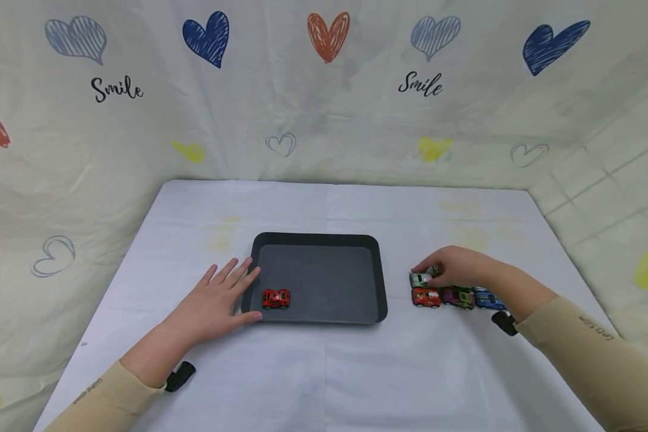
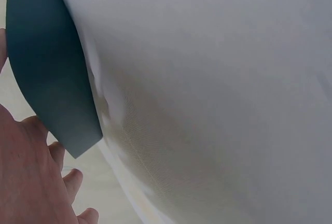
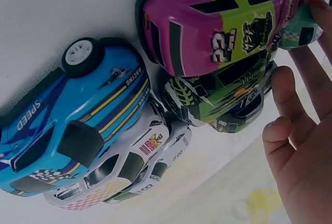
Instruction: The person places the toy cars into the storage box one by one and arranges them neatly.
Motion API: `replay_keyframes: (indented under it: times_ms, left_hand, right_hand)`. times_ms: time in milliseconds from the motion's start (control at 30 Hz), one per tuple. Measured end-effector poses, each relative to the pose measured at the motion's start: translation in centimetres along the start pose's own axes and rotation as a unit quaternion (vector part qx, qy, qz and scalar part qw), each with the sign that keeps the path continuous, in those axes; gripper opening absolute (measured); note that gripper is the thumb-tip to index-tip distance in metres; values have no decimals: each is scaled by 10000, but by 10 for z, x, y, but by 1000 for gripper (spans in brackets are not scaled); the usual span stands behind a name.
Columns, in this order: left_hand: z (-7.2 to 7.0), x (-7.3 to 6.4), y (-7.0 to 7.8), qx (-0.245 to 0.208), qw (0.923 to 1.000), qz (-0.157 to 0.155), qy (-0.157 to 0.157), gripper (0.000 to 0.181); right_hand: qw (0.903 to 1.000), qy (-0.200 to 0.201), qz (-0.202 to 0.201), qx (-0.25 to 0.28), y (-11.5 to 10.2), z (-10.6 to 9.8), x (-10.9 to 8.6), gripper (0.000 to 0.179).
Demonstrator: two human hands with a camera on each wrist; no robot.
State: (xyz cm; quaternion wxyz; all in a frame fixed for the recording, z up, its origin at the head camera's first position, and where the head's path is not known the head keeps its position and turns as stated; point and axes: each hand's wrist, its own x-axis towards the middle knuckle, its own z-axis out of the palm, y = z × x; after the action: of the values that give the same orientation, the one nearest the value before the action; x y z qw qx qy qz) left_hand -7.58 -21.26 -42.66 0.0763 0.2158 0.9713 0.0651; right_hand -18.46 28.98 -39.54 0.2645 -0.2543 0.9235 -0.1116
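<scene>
My left hand (image 1: 207,306) lies spread with straight fingers over the left edge of a dark grey tray (image 1: 329,282); in the left wrist view its fingers show beside the tray's wall (image 2: 52,68). Inside the tray, near its front left corner, sits a red toy car (image 1: 276,299). To the right of the tray, my right hand (image 1: 459,267) pinches a mint-green toy car (image 1: 420,279) between thumb and fingers; in the right wrist view that car (image 3: 301,32) is partly covered by other cars and the fingers.
Grouped around the right hand are a red toy car (image 1: 426,297), a purple and lime one (image 1: 458,297) and a blue one (image 1: 488,298). Behind them stand a green car (image 3: 223,89) and a white car (image 3: 124,162). A white cloth covers the table (image 1: 324,372); a heart-printed curtain (image 1: 356,102) hangs behind.
</scene>
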Motion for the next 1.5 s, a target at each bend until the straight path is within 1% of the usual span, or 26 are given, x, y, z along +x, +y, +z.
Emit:
replay_keyframes:
  times_ms: [167, 300, 333, 400, 500, 633, 900, 1133, 1267, 1367, 1500]
  left_hand:
    - [1, 0, 0, 52, 10000, -26, -23, 94]
    - [0, 0, 1, 60, 10000, -24, 13, 95]
    - [0, 0, 1, 52, 10000, -18, 27, 95]
    - [0, 0, 1, 36, 10000, -15, 45, 94]
    - [0, 1, 1, 43, 10000, -44, 10, 95]
    - [2, 2, 1, 42, 10000, -58, -54, 95]
    - [1, 2, 1, 14, 10000, -29, -8, 94]
    - [0, 1, 2, -2, 10000, -9, -14, 94]
    - [0, 1, 2, -48, 10000, 6, 50, 94]
    - [-1, 0, 3, -85, 9999, 29, 121, 93]
    - [-2, 0, 3, -80, 10000, 15, 51, 94]
  right_hand:
    - [9997, 133, -111, -187, -2, 1, 2, 32]
    - [9998, 123, -135, -129, -4, 1, 4, 32]
    - [9998, 105, -98, -105, -4, 1, 5, 33]
    - [9998, 101, -150, -49, -4, 0, 6, 33]
    - [9995, 188, -241, 26, -3, -2, 6, 34]
    - [9986, 321, -323, 254, -2, -8, 5, 36]
    - [9974, 397, -182, 574, -3, -19, 7, 40]
    - [9946, 386, -133, 952, -13, -28, 11, 43]
    - [9923, 396, -305, 1131, -19, -32, 19, 42]
    - [9907, 362, -471, 1228, -29, -37, 27, 43]
    - [9898, 291, -597, 1257, -46, -42, 39, 43]
